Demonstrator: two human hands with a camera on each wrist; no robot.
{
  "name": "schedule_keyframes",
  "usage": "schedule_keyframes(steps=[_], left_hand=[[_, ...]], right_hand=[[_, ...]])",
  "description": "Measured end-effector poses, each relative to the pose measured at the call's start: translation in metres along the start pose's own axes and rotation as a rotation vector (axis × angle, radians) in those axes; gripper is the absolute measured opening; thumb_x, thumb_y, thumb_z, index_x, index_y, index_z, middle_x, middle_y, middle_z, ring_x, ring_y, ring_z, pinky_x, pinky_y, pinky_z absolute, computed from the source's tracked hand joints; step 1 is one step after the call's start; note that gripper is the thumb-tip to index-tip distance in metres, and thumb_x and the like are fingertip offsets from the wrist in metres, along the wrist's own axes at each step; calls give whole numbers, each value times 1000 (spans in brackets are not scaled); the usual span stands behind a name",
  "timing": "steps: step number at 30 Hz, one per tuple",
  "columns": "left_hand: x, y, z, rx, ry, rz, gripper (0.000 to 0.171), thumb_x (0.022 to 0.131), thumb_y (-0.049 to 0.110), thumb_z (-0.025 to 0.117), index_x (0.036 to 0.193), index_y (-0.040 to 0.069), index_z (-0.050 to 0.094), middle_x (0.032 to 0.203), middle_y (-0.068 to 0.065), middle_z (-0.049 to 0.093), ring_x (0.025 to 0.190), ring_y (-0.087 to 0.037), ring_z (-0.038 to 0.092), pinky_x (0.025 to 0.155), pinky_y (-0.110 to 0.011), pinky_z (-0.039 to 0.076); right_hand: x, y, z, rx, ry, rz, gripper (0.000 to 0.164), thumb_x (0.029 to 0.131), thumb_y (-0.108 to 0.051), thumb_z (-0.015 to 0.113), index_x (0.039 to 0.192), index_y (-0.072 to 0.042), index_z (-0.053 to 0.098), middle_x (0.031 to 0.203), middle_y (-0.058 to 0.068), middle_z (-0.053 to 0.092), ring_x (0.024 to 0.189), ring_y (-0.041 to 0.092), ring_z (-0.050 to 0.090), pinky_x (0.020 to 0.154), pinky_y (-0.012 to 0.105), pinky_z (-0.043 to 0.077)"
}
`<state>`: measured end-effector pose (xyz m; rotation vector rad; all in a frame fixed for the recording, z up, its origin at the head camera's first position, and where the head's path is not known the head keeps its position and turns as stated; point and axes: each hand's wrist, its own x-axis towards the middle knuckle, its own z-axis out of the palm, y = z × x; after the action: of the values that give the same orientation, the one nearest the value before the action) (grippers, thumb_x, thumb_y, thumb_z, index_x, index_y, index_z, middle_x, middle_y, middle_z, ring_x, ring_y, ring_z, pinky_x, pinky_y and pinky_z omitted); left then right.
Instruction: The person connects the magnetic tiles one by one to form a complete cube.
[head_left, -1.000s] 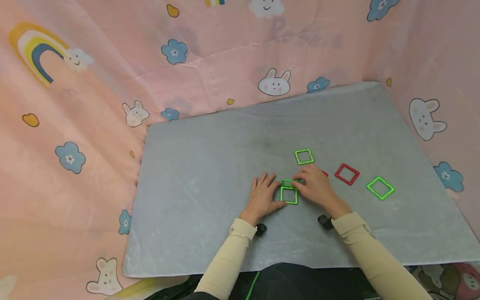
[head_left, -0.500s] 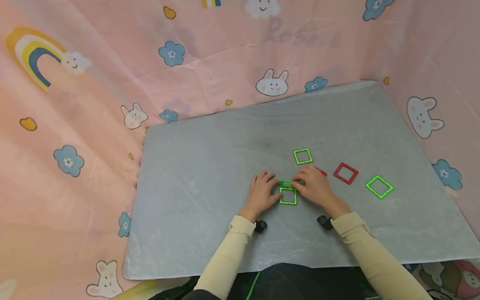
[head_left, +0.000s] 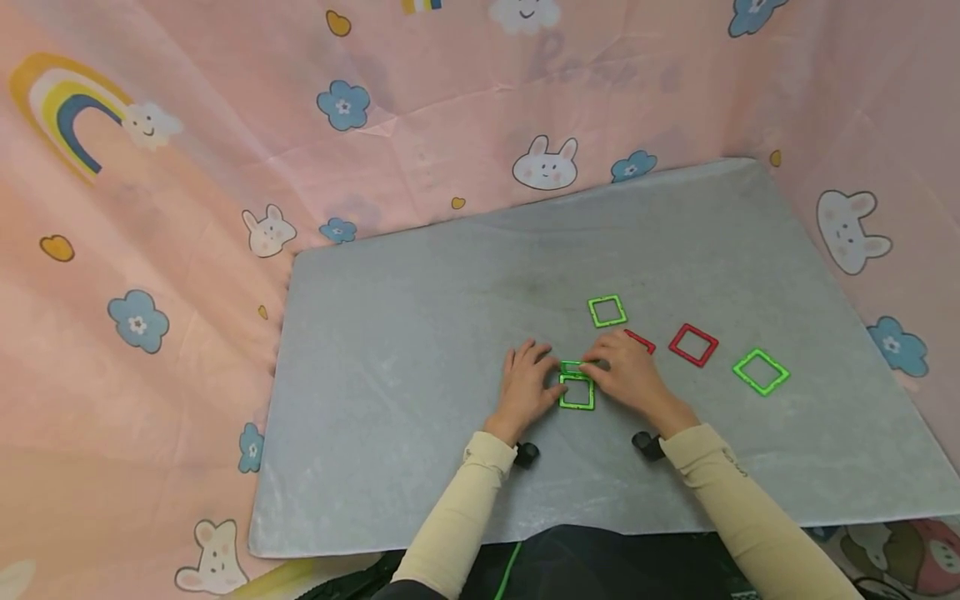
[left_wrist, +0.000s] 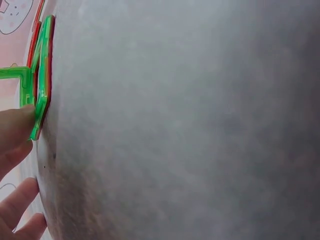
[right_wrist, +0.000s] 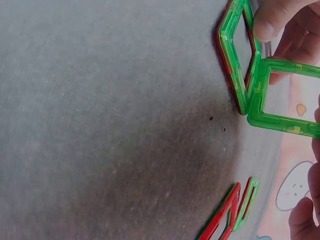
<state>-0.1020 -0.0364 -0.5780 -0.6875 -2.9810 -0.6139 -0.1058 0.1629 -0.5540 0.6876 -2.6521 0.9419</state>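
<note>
A square, see-through green magnetic tile (head_left: 576, 407) lies flat on the table between both hands. A second green tile (right_wrist: 287, 126) stands on its far edge, the two frames meeting at a corner in the right wrist view. My left hand (head_left: 521, 392) pinches the lying tile's left side near that joint, thumb on its frame and index finger behind; the other fingers are spread. With its fingertips, my right hand (head_left: 626, 371) holds the standing tile's right side. Red shows along the lying tile's underside.
Partly behind the right hand lies a red tile (head_left: 641, 340). Another green tile (head_left: 611, 322) is further back, with a red tile (head_left: 686, 357) and a green tile (head_left: 750, 382) to the right. The grey tabletop (head_left: 405, 350) meets a pink printed cloth (head_left: 435, 150) behind.
My left thumb has moved up from the lying tile's near edge to its left side. The right hand and the tiles stay almost where they were.
</note>
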Motion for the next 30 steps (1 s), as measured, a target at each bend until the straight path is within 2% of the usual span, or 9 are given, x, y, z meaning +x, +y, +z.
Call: schedule_keyframes(steps=[8, 19, 21, 26, 28, 30], left_hand=[[0, -1, 0, 17, -2, 2, 32, 82, 36, 79, 107, 17, 72, 133, -5, 58, 136, -28, 42, 110, -55, 30], [3, 1, 0, 1, -28, -10, 34, 83, 36, 78, 110, 17, 71, 134, -5, 57, 137, -27, 40, 111, -55, 27], [4, 2, -1, -15, -3, 1, 32, 84, 35, 77, 109, 16, 71, 132, -6, 59, 135, -28, 42, 110, -56, 29], [10, 2, -9, -173, 107, 68, 18, 89, 25, 72, 102, 12, 73, 124, -10, 63, 128, -34, 49, 104, -53, 37], [14, 3, -14, -216, 127, 97, 14, 90, 23, 71, 98, 12, 74, 121, -11, 64, 127, -34, 50, 103, -53, 37], [17, 4, -18, -205, 138, 127, 13, 89, 23, 72, 96, 12, 74, 117, -9, 66, 126, -33, 50, 104, -53, 37]], right_hand=[[0, -3, -1, -15, -23, 6, 9, 76, -11, 82, 78, -4, 77, 76, 5, 64, 74, 24, 54, 65, 39, 45], [-1, -2, 1, -8, 1, 16, 9, 76, -11, 82, 78, -4, 76, 77, 6, 64, 74, 25, 53, 64, 39, 45], [-1, -1, 1, -11, -5, 18, 9, 77, -11, 81, 78, -4, 76, 77, 6, 64, 74, 24, 53, 64, 39, 44], [-1, -1, 1, -20, 3, -11, 8, 76, -10, 82, 78, -4, 76, 76, 5, 63, 74, 24, 53, 66, 39, 44], [-1, 0, 1, -21, 10, -24, 8, 76, -9, 82, 78, -4, 76, 76, 5, 62, 74, 23, 53, 67, 39, 44], [-2, 0, 1, -23, 17, -36, 8, 76, -8, 82, 78, -3, 76, 76, 5, 61, 74, 23, 52, 67, 39, 44]])
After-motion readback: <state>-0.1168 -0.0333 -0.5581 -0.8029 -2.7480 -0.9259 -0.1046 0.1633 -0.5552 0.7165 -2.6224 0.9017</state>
